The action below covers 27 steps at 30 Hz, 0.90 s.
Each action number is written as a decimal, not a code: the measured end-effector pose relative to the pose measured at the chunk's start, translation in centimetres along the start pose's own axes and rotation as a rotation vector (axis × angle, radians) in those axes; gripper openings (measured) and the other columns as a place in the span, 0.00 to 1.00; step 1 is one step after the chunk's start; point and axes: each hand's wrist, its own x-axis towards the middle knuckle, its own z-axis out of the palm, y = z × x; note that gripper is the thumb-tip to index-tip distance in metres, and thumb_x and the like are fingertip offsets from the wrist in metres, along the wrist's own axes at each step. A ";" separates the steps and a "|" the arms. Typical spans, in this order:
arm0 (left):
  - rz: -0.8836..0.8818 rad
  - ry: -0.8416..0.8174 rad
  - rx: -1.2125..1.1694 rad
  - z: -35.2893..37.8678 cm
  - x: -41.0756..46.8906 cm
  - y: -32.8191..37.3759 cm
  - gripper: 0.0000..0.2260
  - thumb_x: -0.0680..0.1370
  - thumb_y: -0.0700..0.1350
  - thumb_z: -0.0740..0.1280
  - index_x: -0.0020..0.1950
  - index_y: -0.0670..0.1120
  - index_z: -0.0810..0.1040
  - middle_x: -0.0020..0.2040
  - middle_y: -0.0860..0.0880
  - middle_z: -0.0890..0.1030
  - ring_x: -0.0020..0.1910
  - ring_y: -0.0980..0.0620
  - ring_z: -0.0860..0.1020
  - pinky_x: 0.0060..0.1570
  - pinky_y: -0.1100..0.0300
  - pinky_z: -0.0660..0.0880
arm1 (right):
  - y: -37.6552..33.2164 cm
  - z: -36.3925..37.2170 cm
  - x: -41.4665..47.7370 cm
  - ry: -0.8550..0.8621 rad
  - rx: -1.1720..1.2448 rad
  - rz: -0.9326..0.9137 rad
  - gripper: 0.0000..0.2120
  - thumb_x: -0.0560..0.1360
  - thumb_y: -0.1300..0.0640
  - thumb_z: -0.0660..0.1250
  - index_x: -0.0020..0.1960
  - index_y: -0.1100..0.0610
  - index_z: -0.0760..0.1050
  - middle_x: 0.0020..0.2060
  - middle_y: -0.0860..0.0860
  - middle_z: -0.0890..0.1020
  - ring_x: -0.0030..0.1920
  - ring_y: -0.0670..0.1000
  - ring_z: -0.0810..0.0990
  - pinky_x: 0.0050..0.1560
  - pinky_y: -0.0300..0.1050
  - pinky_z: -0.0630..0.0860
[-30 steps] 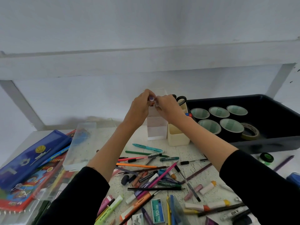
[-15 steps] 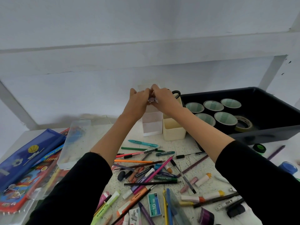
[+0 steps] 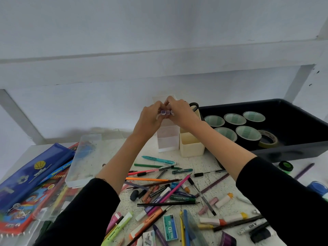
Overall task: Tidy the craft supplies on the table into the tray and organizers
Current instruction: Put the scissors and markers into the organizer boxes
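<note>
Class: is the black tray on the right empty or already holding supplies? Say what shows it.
Holding supplies. Five black tape rolls and one yellowish roll lie inside the black tray.

Wall: plain, pale bluish white, filling the upper half of the frame.
Ledge: a broad white band crossing the wall from the left edge to the right, just above the middle.
Left strut: a white bar slanting down from the left edge.
Right strut: a white bar slanting down from under the ledge, upper right.
Surface: white with fine dark crackle, lower half.
Light: soft, cool, even; faint grey shadow low on the wall, left of centre.
</note>
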 end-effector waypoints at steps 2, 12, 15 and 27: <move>-0.039 -0.025 -0.016 0.1 0.3 0.1 0.04 0.76 0.37 0.66 0.50 0.37 0.75 0.48 0.41 0.82 0.46 0.45 0.80 0.49 0.56 0.78 | 0.1 -0.1 0.1 -0.001 0.016 0.001 0.11 0.74 0.60 0.67 0.55 0.61 0.70 0.46 0.57 0.83 0.45 0.56 0.80 0.43 0.44 0.73; -0.084 -0.076 0.167 0.9 0.9 1.1 0.10 0.78 0.36 0.64 0.57 0.40 0.67 0.51 0.41 0.80 0.49 0.40 0.76 0.54 0.53 0.70 | 0.3 0.0 0.2 0.002 -0.042 -0.014 0.11 0.75 0.64 0.64 0.56 0.61 0.68 0.46 0.58 0.81 0.44 0.57 0.79 0.39 0.44 0.70; -0.107 -0.072 0.092 0.9 0.7 0.8 0.12 0.77 0.36 0.66 0.57 0.42 0.66 0.50 0.42 0.81 0.49 0.40 0.77 0.53 0.47 0.75 | 0.3 0.2 0.1 0.004 -0.093 -0.031 0.11 0.76 0.64 0.63 0.57 0.61 0.68 0.44 0.58 0.81 0.42 0.58 0.79 0.39 0.45 0.72; -0.067 0.002 0.236 -1.1 -1.1 1.7 0.14 0.74 0.36 0.67 0.57 0.43 0.70 0.56 0.48 0.79 0.56 0.47 0.75 0.47 0.59 0.54 | -1.0 -0.2 -2.1 0.136 0.009 -0.045 0.18 0.73 0.69 0.63 0.61 0.62 0.71 0.55 0.57 0.77 0.56 0.56 0.73 0.56 0.43 0.66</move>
